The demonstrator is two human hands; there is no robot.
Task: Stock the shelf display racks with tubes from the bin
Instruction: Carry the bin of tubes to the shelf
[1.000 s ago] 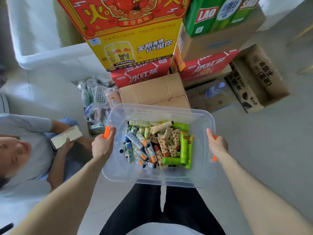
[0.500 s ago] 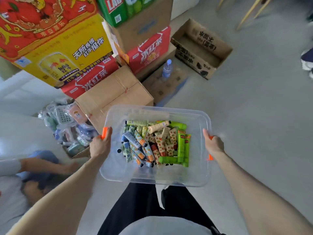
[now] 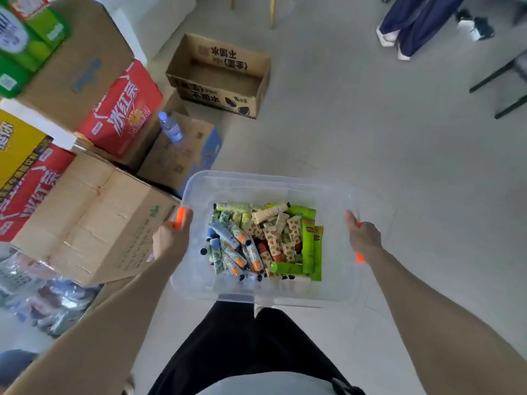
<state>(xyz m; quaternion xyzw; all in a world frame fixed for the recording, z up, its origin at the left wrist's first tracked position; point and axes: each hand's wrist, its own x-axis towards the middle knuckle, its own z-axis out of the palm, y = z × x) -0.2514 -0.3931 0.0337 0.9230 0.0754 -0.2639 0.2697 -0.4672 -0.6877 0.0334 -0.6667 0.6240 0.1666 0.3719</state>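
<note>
Head view.

1. The clear plastic bin is held off the grey floor, just below the centre of the frame and above the wearer's black trousers.
2. The tubes lie loose in a heap on the bin bottom. Green tubes lie toward 3 o'clock, blue-and-orange printed ones toward 9 o'clock, and strawberry-patterned ones between them.
3. The left hand grips the bin rim at 9 o'clock, at the orange handle. The thumb lies along the rim; the other fingers curl under it and their spacing cannot be told.
4. The right hand grips the rim at 3 o'clock, at a second orange handle. The thumb points toward 12 o'clock on the rim; the fingers are hidden below.
5. From 9 to 11 o'clock of the bin stands a stack of cartons: a closed cardboard box just beside the left hand, and a red carton beyond it.
6. A water bottle stands on a blue-printed box at 11 o'clock.
7. An open cardboard carton sits on the floor at 12 o'clock, well apart from the bin.
8. A second person's navy trouser legs appear at 1 o'clock, at the frame edge.
</note>
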